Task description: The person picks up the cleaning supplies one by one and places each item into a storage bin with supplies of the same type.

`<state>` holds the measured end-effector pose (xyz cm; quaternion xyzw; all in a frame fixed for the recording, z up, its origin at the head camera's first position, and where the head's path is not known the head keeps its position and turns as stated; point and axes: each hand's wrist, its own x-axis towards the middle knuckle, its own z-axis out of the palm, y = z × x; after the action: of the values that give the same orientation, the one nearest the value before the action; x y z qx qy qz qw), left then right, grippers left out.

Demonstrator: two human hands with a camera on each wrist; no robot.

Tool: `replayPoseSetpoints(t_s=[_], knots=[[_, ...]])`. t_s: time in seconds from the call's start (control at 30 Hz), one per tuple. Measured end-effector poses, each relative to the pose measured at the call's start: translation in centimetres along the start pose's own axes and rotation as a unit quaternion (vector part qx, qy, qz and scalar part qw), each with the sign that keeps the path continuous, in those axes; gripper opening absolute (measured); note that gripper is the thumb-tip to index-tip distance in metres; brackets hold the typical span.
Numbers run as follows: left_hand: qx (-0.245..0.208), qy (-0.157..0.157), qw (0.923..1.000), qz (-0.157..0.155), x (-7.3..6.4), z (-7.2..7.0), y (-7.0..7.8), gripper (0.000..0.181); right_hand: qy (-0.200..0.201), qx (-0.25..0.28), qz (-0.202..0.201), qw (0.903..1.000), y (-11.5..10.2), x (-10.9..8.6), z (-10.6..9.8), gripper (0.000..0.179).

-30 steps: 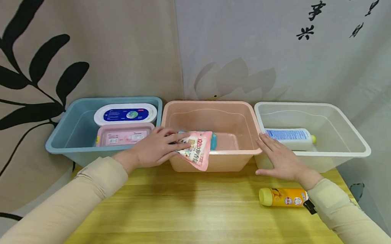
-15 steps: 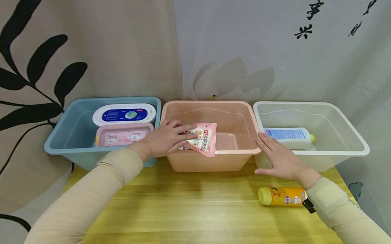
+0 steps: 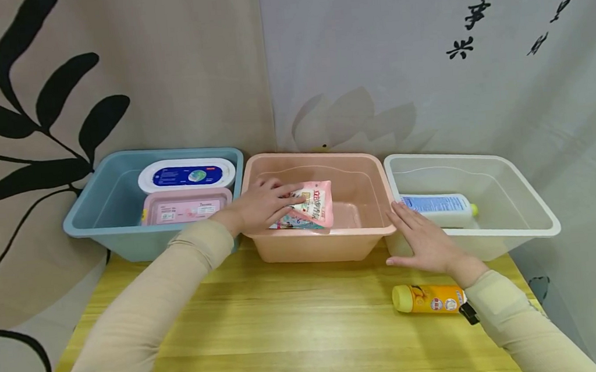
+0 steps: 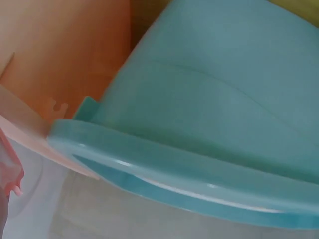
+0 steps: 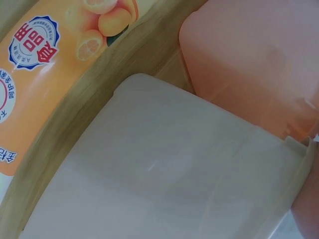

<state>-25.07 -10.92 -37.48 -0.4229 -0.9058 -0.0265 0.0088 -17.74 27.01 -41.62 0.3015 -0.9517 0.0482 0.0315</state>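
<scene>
My left hand (image 3: 264,205) reaches over the near left corner of the peach bin (image 3: 313,250) and holds a pink printed packet (image 3: 318,201) just inside it. A blue patterned packet (image 3: 299,223) shows under the pink one. The thumb is hidden beneath the hand. In the left wrist view, a crumpled edge of the pink packet (image 4: 9,167) appears at the left side. My right hand (image 3: 431,242) lies with straight fingers against the near left corner of the white bin (image 3: 512,231), fingertips at the rim beside the peach bin.
Inside the white bin lies a white bottle with a blue label (image 3: 438,205). The blue bin (image 3: 124,242) on the left contains a white oval pack (image 3: 187,175) and a pink box (image 3: 186,206). An orange bottle (image 3: 430,298) lies on the wooden table (image 3: 310,337) by the right wrist.
My left hand has moved right and inward with the pink packet, from over the peach bin's front rim to inside the bin. The right hand stays at the white bin's rim.
</scene>
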Motion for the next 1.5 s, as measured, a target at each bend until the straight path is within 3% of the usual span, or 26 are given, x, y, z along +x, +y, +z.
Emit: replayPoseSetpoints(t_s=[0.27, 0.53, 0.87, 1.0, 1.2, 1.5], knots=[[-0.013, -0.020, 0.9992, -0.033, 1.2, 0.6, 0.3, 0.044, -0.020, 0.000, 0.006, 0.9998, 0.0, 0.1, -0.1, 0.102], [0.039, -0.026, 0.9988, -0.013, 1.8, 1.2, 0.9, 0.047, -0.023, -0.004, 0.011, 0.9997, 0.0, 0.1, 0.0, 0.101], [0.011, 0.031, 0.9984, -0.046, 2.1, 1.2, 1.1, 0.049, -0.026, -0.008, 0.012, 0.9996, 0.0, 0.2, 0.0, 0.101], [0.004, 0.040, 0.9977, -0.056, 2.0, 0.9, 1.0, 0.052, -0.021, -0.010, 0.012, 0.9997, 0.0, 0.1, 0.0, 0.101], [-0.009, 0.059, 0.9962, -0.065, 1.0, 0.8, 0.7, 0.061, -0.019, -0.012, 0.010, 0.9997, 0.0, 0.1, -0.1, 0.101], [-0.047, 0.059, 0.9923, -0.098, -1.3, 1.0, -0.2, 0.065, -0.016, -0.012, 0.008, 0.9998, 0.0, 0.0, 0.1, 0.100]])
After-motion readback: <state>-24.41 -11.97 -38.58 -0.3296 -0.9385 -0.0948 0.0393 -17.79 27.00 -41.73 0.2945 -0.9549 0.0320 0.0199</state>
